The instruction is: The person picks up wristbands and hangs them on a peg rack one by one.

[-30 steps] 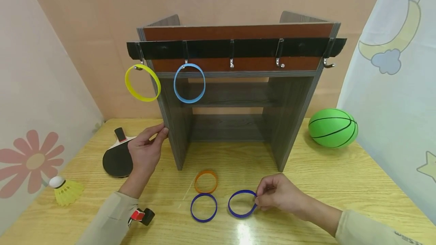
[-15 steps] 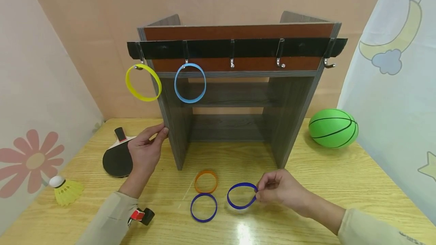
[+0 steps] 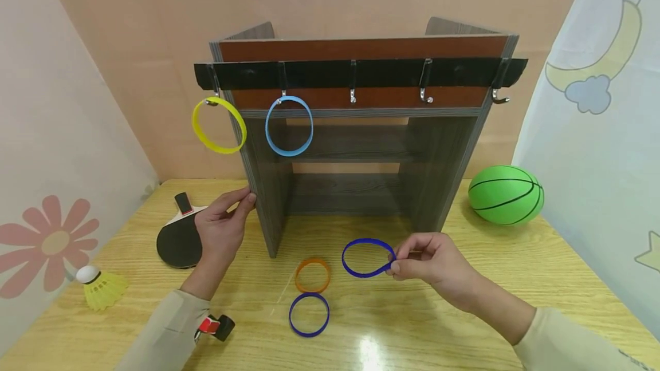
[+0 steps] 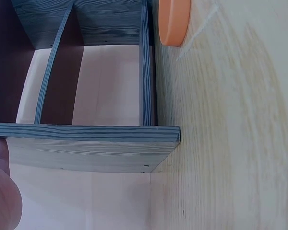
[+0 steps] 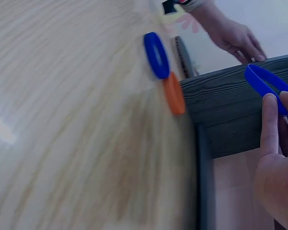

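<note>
My right hand (image 3: 437, 268) pinches a dark blue ring (image 3: 367, 257) between thumb and fingers, holding it above the table in front of the shelf unit. In the right wrist view the same ring (image 5: 266, 81) tilts up from the fingertips. With its fingertips my left hand (image 3: 224, 223) touches the outer side of the grey wooden shelf unit (image 3: 268, 205) near the front edge. A yellow ring (image 3: 219, 125) and a light blue ring (image 3: 289, 126) hang from the two left hooks. On the table lie an orange ring (image 3: 312, 275) and a second dark blue ring (image 3: 309, 315), touching each other.
A black bar (image 3: 319, 74) with several metal hooks crosses the front of the unit. A green ball (image 3: 506, 195) stands to its right. A table tennis bat (image 3: 179, 242) and a yellow shuttlecock (image 3: 102, 286) lie on the left.
My right hand has lifted the dark blue ring and moved it forward, toward the shelf unit. My left hand has stayed at the side panel.
</note>
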A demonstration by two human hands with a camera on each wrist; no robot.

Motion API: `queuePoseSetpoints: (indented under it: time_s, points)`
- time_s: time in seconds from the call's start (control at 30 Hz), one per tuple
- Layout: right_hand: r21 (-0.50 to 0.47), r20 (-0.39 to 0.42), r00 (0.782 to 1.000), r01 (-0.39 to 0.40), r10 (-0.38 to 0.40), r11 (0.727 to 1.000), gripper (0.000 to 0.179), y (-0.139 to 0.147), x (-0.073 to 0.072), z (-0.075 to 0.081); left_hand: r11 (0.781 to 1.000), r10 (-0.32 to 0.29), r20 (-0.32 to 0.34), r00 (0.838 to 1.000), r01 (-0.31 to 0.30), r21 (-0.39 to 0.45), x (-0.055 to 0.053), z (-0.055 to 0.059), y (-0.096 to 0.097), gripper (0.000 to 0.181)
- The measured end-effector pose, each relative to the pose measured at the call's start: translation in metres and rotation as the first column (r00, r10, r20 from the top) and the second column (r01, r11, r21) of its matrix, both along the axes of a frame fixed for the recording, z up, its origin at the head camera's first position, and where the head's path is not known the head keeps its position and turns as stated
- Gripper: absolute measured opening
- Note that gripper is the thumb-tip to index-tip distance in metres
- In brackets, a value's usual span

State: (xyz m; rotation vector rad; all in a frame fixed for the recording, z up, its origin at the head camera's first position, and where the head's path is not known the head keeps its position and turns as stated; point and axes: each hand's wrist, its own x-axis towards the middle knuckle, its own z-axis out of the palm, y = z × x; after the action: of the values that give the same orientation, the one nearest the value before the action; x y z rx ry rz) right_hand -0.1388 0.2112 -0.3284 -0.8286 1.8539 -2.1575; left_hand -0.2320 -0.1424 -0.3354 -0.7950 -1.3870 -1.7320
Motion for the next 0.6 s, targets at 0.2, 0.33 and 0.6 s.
queuePoseSetpoints:
  time_s: [0.2,0.33,0.6]
  points:
    - [-0.124,-0.027,0.999,-0.025,0.022,0.992,0.028,-0.006,-0.004,0.013,1.000,0.007,0.007,1.000,-0.007,-0.003,-0.001,-0.003,-0.001,0.020]
    - [-0.217,-0.017,0.998,-0.061,0.059,0.974,0.027,-0.014,-0.006,0.024,1.000,0.012,0.007,1.000,-0.012,0.000,-0.002,-0.003,-0.001,0.019]
    - [-0.313,-0.026,0.998,-0.055,0.049,0.948,0.027,-0.034,-0.010,0.050,1.000,0.024,0.010,1.000,-0.024,-0.020,0.004,0.003,0.001,0.019]
